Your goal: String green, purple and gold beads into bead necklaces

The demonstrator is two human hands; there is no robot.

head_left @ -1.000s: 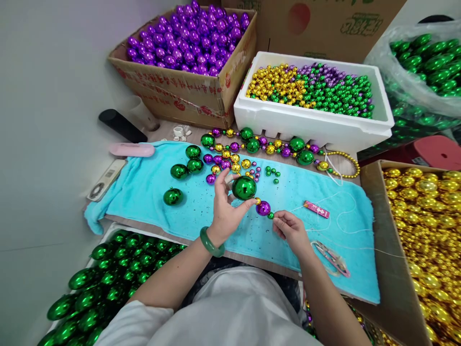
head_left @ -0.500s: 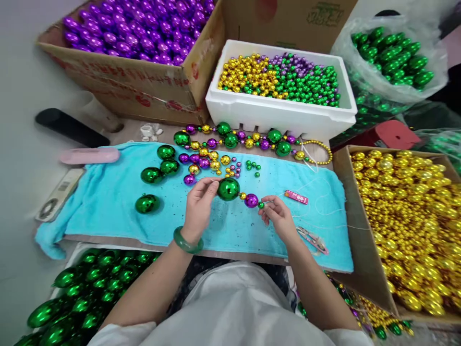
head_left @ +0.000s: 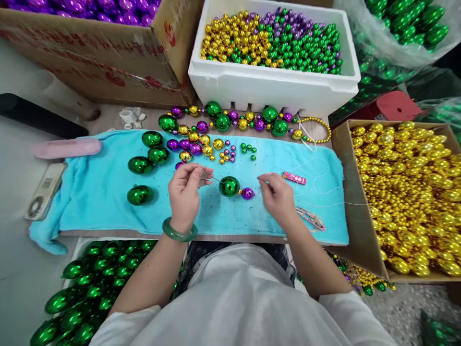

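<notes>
My left hand (head_left: 184,192) is closed in a pinch on a thin needle that sticks out of a large green bead (head_left: 229,186). A small gold bead and a purple bead (head_left: 247,193) follow it on the same thread, all resting on the turquoise towel (head_left: 104,192). My right hand (head_left: 276,197) is closed just right of the purple bead, pinching the white thread (head_left: 324,190) that trails off to the right. Loose green, purple and gold beads (head_left: 187,149) lie on the towel beyond my hands.
A finished bead string (head_left: 230,120) lies in front of a white foam box (head_left: 273,89) of small mixed beads. A carton of purple beads (head_left: 90,43) sits far left, gold beads (head_left: 406,192) right, green beads (head_left: 93,283) near left. A red tag (head_left: 294,179) and small scissors (head_left: 311,218) lie on the towel.
My left hand let go of the green bead and drew the needle out to its left. The strung beads now lie on the towel. The view tilted down and closer.
</notes>
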